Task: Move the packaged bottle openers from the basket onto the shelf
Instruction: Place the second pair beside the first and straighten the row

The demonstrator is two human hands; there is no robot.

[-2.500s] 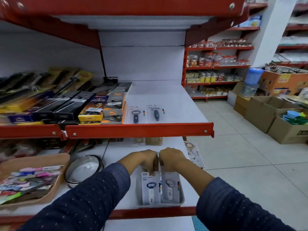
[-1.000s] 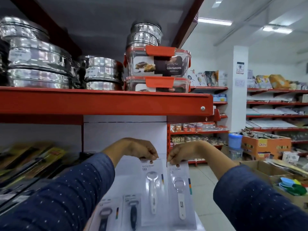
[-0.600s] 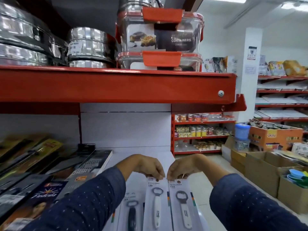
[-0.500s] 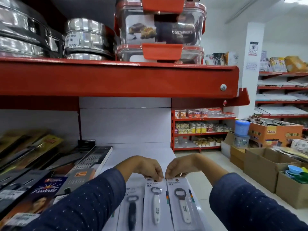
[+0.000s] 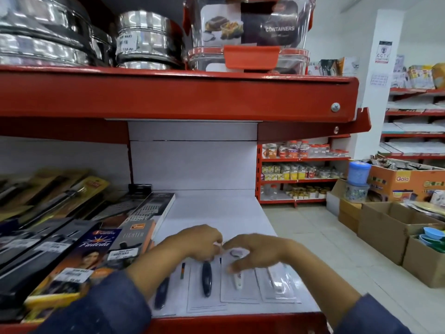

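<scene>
Four packaged bottle openers lie flat side by side on the white shelf, near its red front edge. Two have dark handles; the other two have white handles. My left hand is curled over the top edges of the middle packs, and blur hides whether it pinches one. My right hand has its fingers spread, with the fingertips resting on the left white-handled pack. The basket is out of view.
Boxed graters and knife packs fill the shelf to the left of the openers. The red shelf above carries steel tins and plastic containers. Cardboard boxes stand on the floor at the right.
Both hands came up from the basket with a white-handled pack each and have laid them flat on the shelf, to the right of the two dark-handled ones. The right hand's fingers have spread.
</scene>
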